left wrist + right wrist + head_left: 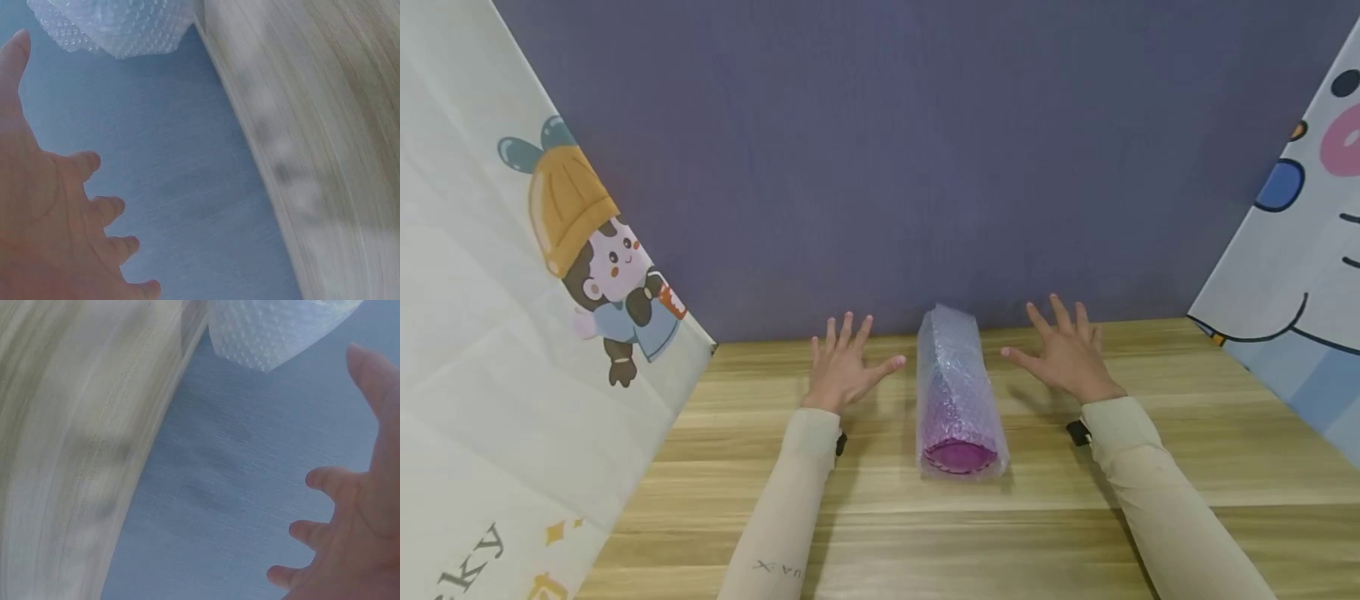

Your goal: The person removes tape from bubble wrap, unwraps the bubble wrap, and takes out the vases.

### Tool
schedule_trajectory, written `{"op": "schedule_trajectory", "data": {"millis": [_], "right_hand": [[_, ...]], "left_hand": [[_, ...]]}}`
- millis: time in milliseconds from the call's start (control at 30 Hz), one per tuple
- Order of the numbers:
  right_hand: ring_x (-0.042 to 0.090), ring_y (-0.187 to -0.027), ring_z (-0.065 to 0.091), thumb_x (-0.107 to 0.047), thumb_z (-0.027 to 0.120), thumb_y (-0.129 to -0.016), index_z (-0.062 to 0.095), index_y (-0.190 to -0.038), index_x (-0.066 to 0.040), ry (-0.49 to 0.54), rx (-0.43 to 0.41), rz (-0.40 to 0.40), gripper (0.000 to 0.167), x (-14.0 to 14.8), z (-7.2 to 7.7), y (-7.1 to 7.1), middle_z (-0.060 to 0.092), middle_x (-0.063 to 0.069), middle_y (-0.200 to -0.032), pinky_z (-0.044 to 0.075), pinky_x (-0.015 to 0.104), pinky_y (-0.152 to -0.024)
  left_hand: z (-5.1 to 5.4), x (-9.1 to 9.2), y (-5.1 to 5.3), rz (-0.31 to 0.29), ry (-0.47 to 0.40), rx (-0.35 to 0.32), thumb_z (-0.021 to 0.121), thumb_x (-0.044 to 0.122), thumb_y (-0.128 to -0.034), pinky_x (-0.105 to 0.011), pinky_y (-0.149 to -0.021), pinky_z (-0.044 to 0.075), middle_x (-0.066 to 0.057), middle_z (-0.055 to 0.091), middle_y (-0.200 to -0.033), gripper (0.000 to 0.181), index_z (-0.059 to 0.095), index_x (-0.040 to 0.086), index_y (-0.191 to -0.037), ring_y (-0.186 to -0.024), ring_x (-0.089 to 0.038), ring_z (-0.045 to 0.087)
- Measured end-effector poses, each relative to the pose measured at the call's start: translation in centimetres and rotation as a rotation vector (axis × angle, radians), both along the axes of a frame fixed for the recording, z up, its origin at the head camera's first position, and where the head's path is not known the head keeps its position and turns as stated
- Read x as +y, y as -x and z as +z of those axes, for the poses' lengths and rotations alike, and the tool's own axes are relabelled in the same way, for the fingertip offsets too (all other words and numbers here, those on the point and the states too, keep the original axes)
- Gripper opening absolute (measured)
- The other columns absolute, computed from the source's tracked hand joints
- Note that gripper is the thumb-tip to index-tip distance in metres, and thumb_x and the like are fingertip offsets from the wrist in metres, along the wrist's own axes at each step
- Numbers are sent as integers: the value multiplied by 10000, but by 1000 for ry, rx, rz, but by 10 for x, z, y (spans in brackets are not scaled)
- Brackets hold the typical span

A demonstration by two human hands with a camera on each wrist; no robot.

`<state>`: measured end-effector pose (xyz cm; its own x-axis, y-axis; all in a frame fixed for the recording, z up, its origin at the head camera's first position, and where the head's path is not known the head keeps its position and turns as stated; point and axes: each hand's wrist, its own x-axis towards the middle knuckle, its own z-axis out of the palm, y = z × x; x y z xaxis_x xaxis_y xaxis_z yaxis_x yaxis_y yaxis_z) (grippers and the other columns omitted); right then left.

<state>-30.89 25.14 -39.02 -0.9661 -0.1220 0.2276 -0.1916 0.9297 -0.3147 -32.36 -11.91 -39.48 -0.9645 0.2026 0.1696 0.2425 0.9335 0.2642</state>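
A purple cylindrical roll in bubble wrap (957, 392) lies lengthwise on the wooden table, its magenta round end toward me. What is inside the wrap cannot be made out further. To its left, my left hand (842, 371) is held with fingers spread, apart from the roll. On the other side my right hand (1063, 354) is spread the same way, also touching nothing. Both wrist views show the clear bubble wrap (134, 28) at the top, with the left palm and the right palm (356, 531) facing inward beside it.
The wooden table (880, 542) ends at a dark blue-grey back panel (880, 167). A white panel with a cartoon child (625, 267) stands at the left. Another printed panel (1300, 275) stands at the right.
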Motion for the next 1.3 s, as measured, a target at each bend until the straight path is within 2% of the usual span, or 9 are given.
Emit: {"op": "schedule_trajectory", "data": {"millis": [200,400,600,700,800,900,967,1100,1300], "right_hand": [[652,-1488,-77,-763,512,-915,35,-1655,-145,21,0,-12,1075,-7,-2,-15,-49,280,-1695,-23,876,-1078],[657,-1486,-41,-738,508,-934,-9,-1648,-106,43,-18,5,1085,-10,-3,-21,-54,301,-1687,-3,862,-1098],[656,-1480,22,-684,518,-966,-2,-1639,-43,88,-86,92,1065,-10,-2,-20,19,334,-1672,107,855,-1096],[635,-1486,81,-659,541,-969,22,-1638,-31,115,-123,147,1054,-13,0,-21,65,333,-1667,186,831,-1095],[600,-1498,132,-589,576,-985,78,-1634,-17,145,-140,198,999,-18,4,-23,112,329,-1662,206,784,-1134],[553,-1468,280,-506,611,-997,194,-1613,-2,169,-113,237,898,-23,11,-27,255,322,-1618,268,740,-1150],[501,-1401,405,-451,632,-1001,294,-1576,1,186,-84,262,806,-27,14,-30,387,290,-1537,356,704,-1122],[395,-1222,563,-366,658,-1004,463,-1460,-11,235,-43,313,610,-35,20,-34,552,199,-1336,500,608,-1002],[244,-995,636,-316,676,-999,618,-1264,-42,288,-44,379,386,-50,30,-42,678,97,-1099,557,426,-854]], "left_hand": [[-2,-4,-4,-65,-72,38,333,875,-890,-626,-1269,13,-126,70,-1734,969,113,320,-1652,-1596,-413,18],[-2,-6,-6,-152,-151,66,433,708,-986,-595,-1253,228,-127,349,-1657,796,335,220,-1608,-1531,-397,314],[2,-1,-9,-241,-240,-17,561,554,-1007,-542,-1106,467,-95,616,-1451,573,571,187,-1447,-1320,-322,589],[5,2,-11,-289,-283,-65,591,502,-1010,-522,-1039,514,-97,672,-1366,492,620,185,-1384,-1238,-300,633],[6,4,-13,-312,-285,-84,622,465,-1002,-444,-913,556,-26,735,-1159,315,705,208,-1165,-1057,-221,671],[9,5,-15,-341,-301,-123,656,433,-989,-350,-725,529,38,675,-896,226,660,224,-902,-809,-142,606],[11,5,-16,-365,-316,-154,677,409,-979,-318,-652,484,41,615,-807,257,613,219,-818,-718,-126,542],[14,5,-20,-398,-329,-212,686,374,-975,-314,-686,498,39,642,-836,213,643,215,-840,-760,-131,568],[20,7,-25,-440,-346,-290,661,387,-991,-339,-780,527,-1,716,-970,218,709,180,-944,-908,-191,634]]}}
